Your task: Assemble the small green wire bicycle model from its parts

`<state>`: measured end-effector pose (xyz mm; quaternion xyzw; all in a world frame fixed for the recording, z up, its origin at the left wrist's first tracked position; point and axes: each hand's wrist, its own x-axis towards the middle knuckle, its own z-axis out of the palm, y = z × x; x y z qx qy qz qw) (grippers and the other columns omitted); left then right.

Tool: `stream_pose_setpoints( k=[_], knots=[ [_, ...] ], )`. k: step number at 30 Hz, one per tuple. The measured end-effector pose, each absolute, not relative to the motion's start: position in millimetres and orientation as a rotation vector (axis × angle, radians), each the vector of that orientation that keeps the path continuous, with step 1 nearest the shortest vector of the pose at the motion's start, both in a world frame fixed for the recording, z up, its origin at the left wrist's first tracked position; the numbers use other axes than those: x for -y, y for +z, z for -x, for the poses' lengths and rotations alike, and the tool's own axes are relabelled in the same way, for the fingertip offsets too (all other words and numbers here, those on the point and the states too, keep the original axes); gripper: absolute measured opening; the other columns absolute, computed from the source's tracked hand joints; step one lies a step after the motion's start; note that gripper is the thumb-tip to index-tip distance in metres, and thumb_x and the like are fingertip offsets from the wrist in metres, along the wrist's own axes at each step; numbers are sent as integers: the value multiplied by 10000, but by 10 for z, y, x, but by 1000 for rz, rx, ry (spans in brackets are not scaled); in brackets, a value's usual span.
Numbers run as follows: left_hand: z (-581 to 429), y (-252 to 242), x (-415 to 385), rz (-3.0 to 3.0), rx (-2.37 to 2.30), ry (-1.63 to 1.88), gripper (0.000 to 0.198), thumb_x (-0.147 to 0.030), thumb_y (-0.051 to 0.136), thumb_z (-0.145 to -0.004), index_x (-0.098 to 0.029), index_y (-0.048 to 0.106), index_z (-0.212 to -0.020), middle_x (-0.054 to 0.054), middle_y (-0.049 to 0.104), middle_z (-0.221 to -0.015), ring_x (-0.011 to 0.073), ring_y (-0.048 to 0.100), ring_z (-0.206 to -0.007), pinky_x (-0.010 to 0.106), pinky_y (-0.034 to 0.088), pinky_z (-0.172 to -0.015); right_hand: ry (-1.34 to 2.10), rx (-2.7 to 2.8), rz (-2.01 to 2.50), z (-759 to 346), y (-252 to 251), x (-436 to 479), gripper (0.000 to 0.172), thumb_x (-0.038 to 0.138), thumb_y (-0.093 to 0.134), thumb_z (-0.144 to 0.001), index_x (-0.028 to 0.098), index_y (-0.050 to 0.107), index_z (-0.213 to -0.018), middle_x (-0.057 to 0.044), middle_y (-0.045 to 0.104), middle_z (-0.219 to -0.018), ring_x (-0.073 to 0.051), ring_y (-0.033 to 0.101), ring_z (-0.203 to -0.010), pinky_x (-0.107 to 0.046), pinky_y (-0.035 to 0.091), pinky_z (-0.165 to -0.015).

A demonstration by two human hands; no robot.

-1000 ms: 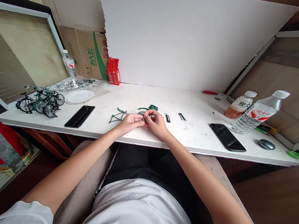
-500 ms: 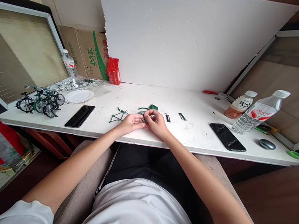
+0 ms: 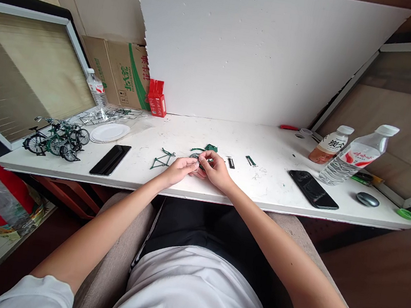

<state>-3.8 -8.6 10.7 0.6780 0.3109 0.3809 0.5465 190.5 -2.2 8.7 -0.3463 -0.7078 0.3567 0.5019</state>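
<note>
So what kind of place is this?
Maybe a desk for building little models: small bicycles are bunched at one end, and a loose green frame lies beside the left hand.

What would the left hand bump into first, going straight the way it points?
Probably the right hand, just ahead of the left hand; whether they touch is hard to tell.
</note>
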Motion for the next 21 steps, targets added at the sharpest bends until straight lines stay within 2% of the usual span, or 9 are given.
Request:
stream_pose_setpoints(
  k=[6,10,15,18,21],
  knots=[
    [20,85,71,-1594,-749,921,497,-623,699,-950,-167,762,-1137,122,828,-984,292,785,-1014,380,535,-905,848,1735,836,-1915,79,25,381,618,617,-1033,241,668,-1055,-57,688,-1038,-212,636,-937,-338,522,-777],
    [-1,38,53,-1623,-752,942,468,-605,662,-974,-169,747,-1120,105,821,-931,280,788,-934,388,548,-892,793,1748,840,-1908,64,28,379,612,602,-1043,239,670,-1048,-59,689,-1036,-212,642,-946,-353,528,-818],
    [-27,-39,37,-1630,-745,955,436,-582,647,-1001,-171,725,-1121,90,795,-847,268,777,-848,397,584,-874,794,1766,848,-1903,33,13,397,629,587,-1043,238,654,-1059,-69,701,-1094,-199,658,-917,-344,546,-796],
    [-37,-66,34,-1609,-732,980,414,-582,645,-1006,-178,706,-1069,75,770,-805,246,755,-786,379,594,-822,822,1742,859,-1911,33,11,392,625,594,-1038,239,660,-1060,-68,715,-1081,-197,668,-883,-344,562,-773],
    [-33,-59,50,-1643,-726,975,406,-582,610,-1028,-182,662,-978,65,748,-803,226,737,-767,369,590,-808,832,1733,869,-1923,45,16,368,597,625,-1026,237,689,-1063,-66,722,-1096,-205,684,-933,-344,569,-793]
  ],
)
